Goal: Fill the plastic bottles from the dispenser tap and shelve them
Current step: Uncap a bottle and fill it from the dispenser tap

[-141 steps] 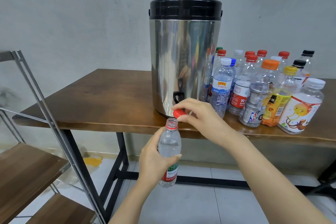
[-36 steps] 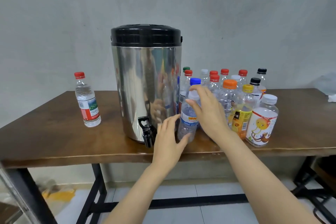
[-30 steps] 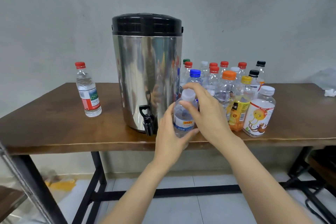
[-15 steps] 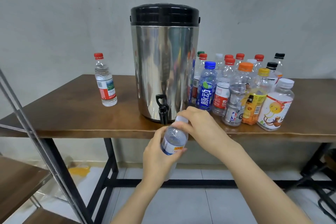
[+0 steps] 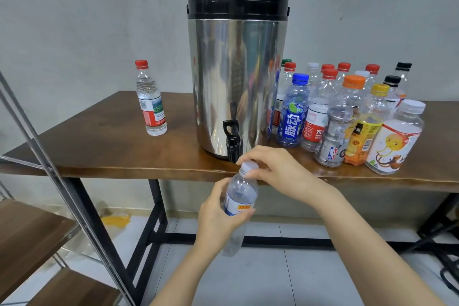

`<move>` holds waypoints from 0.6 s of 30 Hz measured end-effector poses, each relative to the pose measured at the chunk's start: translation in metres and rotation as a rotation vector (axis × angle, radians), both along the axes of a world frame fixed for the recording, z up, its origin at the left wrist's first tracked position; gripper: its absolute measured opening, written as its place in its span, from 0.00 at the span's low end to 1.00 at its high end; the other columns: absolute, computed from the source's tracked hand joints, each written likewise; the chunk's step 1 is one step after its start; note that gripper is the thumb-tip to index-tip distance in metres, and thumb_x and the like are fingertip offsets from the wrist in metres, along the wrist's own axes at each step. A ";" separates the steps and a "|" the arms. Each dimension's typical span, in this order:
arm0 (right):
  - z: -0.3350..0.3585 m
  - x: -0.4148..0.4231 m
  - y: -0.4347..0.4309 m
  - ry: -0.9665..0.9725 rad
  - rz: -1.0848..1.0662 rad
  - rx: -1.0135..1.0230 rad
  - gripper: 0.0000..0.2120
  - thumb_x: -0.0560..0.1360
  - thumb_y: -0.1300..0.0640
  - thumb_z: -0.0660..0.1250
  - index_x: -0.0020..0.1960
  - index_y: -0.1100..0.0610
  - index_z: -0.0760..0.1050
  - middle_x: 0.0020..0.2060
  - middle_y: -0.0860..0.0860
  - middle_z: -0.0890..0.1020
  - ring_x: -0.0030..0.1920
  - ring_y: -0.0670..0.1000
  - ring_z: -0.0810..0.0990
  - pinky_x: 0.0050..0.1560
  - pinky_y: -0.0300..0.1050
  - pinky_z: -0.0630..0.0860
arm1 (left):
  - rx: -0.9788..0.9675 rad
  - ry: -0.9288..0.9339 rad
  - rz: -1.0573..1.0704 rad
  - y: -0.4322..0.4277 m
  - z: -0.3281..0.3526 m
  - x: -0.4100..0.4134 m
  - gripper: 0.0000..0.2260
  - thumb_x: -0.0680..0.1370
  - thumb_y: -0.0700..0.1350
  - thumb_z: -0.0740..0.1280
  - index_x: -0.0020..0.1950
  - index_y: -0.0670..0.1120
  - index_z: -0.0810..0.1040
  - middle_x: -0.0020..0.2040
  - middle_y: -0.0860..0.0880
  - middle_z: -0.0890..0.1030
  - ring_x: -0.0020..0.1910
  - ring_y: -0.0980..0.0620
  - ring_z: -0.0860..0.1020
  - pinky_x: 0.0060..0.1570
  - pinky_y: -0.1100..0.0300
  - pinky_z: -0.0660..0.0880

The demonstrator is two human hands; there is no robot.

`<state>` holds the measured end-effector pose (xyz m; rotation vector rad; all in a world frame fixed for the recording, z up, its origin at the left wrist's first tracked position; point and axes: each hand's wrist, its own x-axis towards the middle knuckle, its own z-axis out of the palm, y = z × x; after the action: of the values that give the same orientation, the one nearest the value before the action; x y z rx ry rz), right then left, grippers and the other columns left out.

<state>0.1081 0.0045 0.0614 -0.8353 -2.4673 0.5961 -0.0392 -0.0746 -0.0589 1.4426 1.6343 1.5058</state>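
Background: grey wall (image 5: 99,20) behind a brown wooden surface (image 5: 111,151) on black legs, with pale floor tiles below.
Dispenser: a steel dispenser (image 5: 236,69) with a black lid stands upright near the front edge of the surface. Its black tap (image 5: 232,141) faces the camera.
Held bottle: a small clear bottle (image 5: 239,196) with a blue-and-white label hangs in the air in front of the surface edge. It is just below the tap and tilted, neck up.
Left grip: the left grip (image 5: 218,216) has fingers and thumb curled round the bottle's labelled middle, holding it from the left.
Right grip: the right grip (image 5: 275,171) comes in from the right, thumb and fingertips pinching the white cap (image 5: 248,166) on the bottle's neck.
Red-capped bottle: a red-capped bottle (image 5: 150,102) stands upright on the surface, well left of the dispenser, with clear liquid nearly up to its neck.
Other bottles: a cluster of capped bottles (image 5: 347,112) stands just right of the dispenser, and a blue-labelled one (image 5: 293,112) is among the nearest to it.
Shelf: a wooden shelf (image 5: 29,231) on a metal frame sits at the left, lower than the surface.
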 end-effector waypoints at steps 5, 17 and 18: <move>-0.015 0.002 0.023 0.170 -0.209 -0.050 0.13 0.75 0.58 0.72 0.59 0.52 0.79 0.50 0.44 0.79 0.46 0.44 0.78 0.46 0.30 0.71 | -0.040 -0.081 0.014 -0.001 -0.012 -0.010 0.30 0.69 0.40 0.79 0.65 0.60 0.72 0.53 0.65 0.82 0.51 0.61 0.81 0.48 0.66 0.78; -0.069 -0.003 0.073 -0.123 -0.530 0.010 0.14 0.79 0.54 0.66 0.65 0.52 0.75 0.59 0.52 0.77 0.59 0.53 0.72 0.48 0.44 0.68 | -0.015 0.022 0.141 0.030 -0.020 -0.013 0.30 0.67 0.46 0.81 0.64 0.57 0.71 0.59 0.58 0.76 0.56 0.65 0.76 0.51 0.71 0.74; -0.070 -0.004 0.074 -0.119 -0.530 0.015 0.15 0.79 0.54 0.66 0.65 0.52 0.75 0.59 0.52 0.77 0.60 0.53 0.72 0.48 0.44 0.69 | 0.000 0.025 0.136 0.032 -0.020 -0.012 0.30 0.68 0.45 0.80 0.64 0.58 0.70 0.60 0.59 0.75 0.56 0.67 0.75 0.50 0.73 0.73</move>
<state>0.1044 0.0786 -0.0091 -1.4824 -2.2028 0.3401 -0.0513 -0.0427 -0.0790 1.3801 1.7787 1.5666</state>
